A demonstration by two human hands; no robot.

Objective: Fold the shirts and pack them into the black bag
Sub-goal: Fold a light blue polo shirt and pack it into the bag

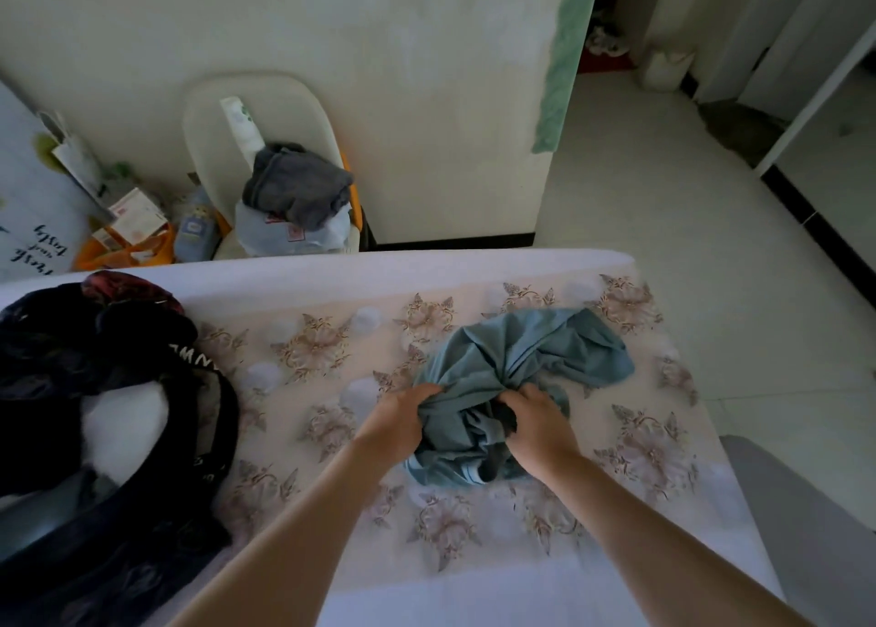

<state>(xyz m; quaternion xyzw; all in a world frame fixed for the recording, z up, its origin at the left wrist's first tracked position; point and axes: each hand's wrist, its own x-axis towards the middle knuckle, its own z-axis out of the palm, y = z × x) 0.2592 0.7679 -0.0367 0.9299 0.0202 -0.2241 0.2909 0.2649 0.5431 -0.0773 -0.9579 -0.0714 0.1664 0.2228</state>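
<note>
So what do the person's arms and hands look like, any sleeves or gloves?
The left arm and right arm are bare as far as the picture shows, no sleeves in view. The left hand and right hand wear no gloves, and I see no watch, bracelet or ring.

crumpled blue shirt (516, 365) on bed, black bag (142, 460) left

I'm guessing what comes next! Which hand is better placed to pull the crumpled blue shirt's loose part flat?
Probably the right hand. Both hands grip the shirt, but its loose part lies spread on that hand's side, away from the left hand and the black bag.
</note>
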